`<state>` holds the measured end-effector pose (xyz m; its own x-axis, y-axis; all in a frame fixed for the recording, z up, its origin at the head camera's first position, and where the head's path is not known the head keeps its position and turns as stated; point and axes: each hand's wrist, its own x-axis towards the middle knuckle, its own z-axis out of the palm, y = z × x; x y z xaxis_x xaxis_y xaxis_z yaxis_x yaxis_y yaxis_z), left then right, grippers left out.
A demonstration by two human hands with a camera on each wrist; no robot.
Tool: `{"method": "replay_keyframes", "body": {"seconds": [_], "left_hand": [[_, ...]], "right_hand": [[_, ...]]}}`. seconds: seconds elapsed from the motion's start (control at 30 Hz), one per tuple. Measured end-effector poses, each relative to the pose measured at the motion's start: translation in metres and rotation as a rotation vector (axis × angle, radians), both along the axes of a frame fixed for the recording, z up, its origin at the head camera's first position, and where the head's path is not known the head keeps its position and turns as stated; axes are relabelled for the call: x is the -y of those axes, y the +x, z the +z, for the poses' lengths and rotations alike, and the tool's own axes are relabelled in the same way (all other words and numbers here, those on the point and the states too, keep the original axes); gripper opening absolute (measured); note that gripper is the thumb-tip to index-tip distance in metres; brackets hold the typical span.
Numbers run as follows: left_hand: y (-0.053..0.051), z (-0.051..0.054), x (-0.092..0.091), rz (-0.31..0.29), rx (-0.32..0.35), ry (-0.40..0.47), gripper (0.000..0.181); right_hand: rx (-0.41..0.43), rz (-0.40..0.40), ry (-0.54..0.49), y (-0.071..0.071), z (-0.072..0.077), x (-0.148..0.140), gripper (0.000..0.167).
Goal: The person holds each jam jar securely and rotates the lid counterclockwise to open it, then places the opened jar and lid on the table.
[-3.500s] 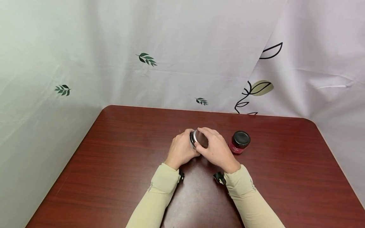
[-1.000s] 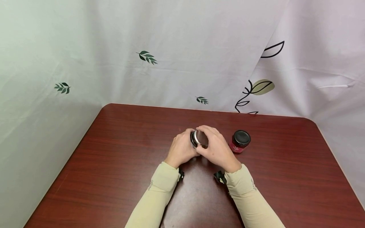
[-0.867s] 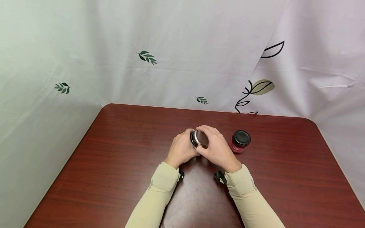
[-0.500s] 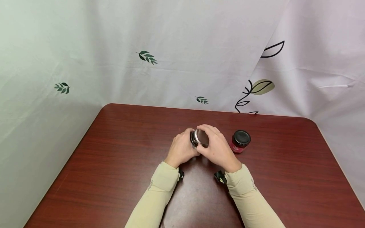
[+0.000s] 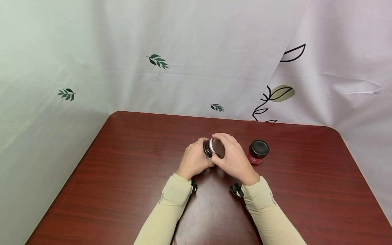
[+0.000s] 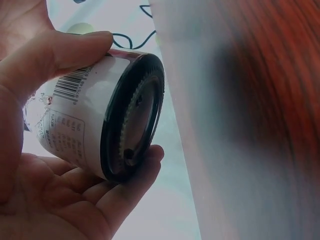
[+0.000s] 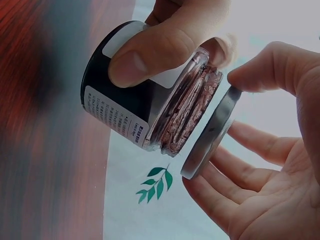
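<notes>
My left hand (image 5: pixel 196 158) grips a small glass jar (image 7: pixel 115 111) with dark, reddish-brown contents. In the left wrist view the jar's barcode label (image 6: pixel 75 87) and black-edged base face the camera, the thumb on one side and fingertips on the other. The jar lies tilted nearly on its side, above the table. By its rim, a round metal lid (image 7: pixel 210 135) is pinched between the thumb and fingers of my right hand (image 5: pixel 233 158). The lid stands just off the jar's threaded mouth, a narrow gap between them in the right wrist view.
A second jar (image 5: pixel 259 149), with a black lid and red label, stands upright on the reddish-brown table (image 5: pixel 128 163) to the right of my right hand. White cloth (image 5: pixel 190 41) printed with leaves hangs behind the table and along its sides.
The lid has shifted slightly right, away from the jar, and more of the jar's dark neck shows between them. Both arms stay almost where they were; the second jar stands unmoved.
</notes>
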<state>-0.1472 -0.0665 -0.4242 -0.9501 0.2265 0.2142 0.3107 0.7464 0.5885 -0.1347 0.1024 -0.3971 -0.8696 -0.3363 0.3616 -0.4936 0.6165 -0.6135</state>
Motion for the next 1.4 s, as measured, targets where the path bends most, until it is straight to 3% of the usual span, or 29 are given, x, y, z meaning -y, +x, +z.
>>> {"method": "replay_keyframes", "body": {"seconds": [1.4], "left_hand": [[-0.0027, -0.0009, 0.0067, 0.059, -0.01, 0.078, 0.067]], "right_hand": [[-0.023, -0.089, -0.053, -0.0048, -0.0045, -0.0047, 0.061]]}}
